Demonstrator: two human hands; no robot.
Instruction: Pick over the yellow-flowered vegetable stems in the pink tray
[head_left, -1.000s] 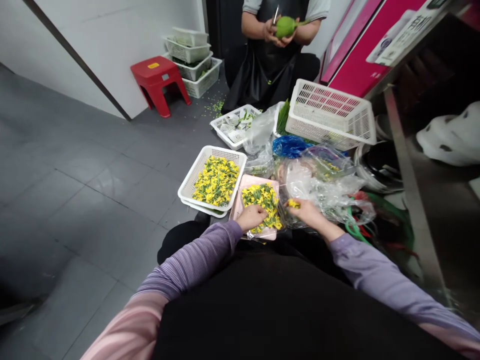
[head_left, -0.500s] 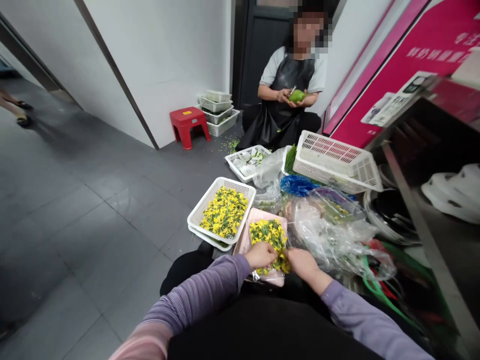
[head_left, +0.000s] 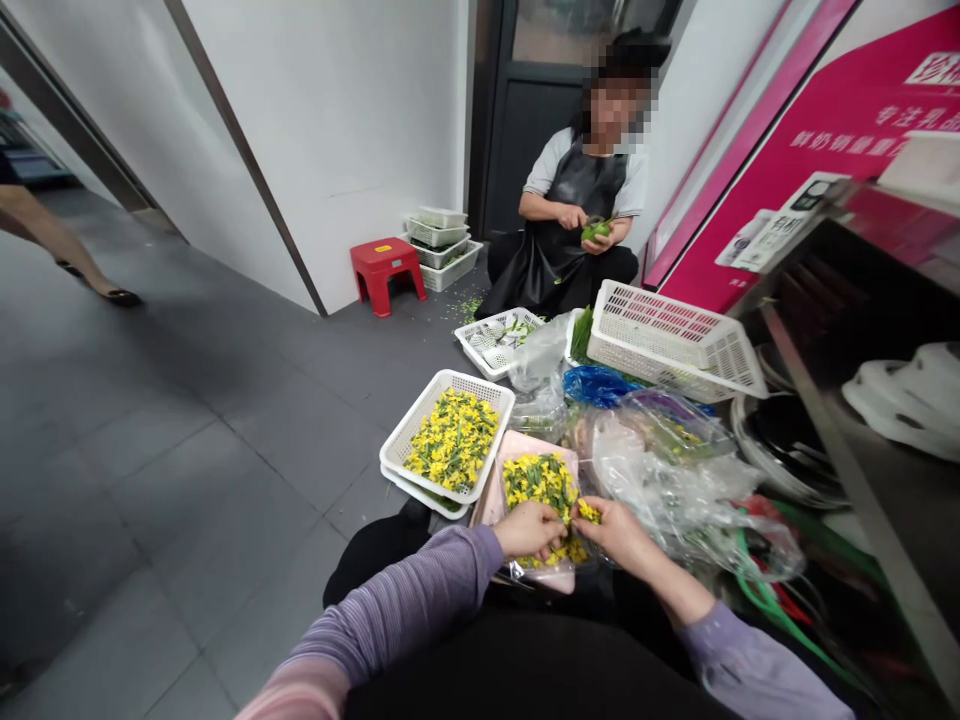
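Note:
My left hand (head_left: 529, 530) is over the lower part of a pink tray (head_left: 564, 447), its fingers pinched together; what they hold, if anything, is hidden. At the tray's right edge my right hand (head_left: 621, 532) grips a small cluster of yellow flowers (head_left: 589, 511) between thumb and fingers. More yellow flowers with green stems (head_left: 538, 479) are heaped on the tray, with clear plastic showing at its lower edge. Just left of the tray, a white perforated basket (head_left: 397, 447) holds a large pile of similar flowers and rests on another white tray.
Plastic bags (head_left: 637, 480) crowd the right side, below a tilted white basket (head_left: 675, 345). A metal shelf (head_left: 840, 430) runs along the far right. Ahead, a person in a black apron (head_left: 577, 190) holds a green vegetable (head_left: 596, 230). A red stool (head_left: 388, 265) stands by the wall.
My right hand has drawn slightly away from the left and turned, with yellow flowers now visible in its fingers. At far left a passer-by's legs have come further into view.

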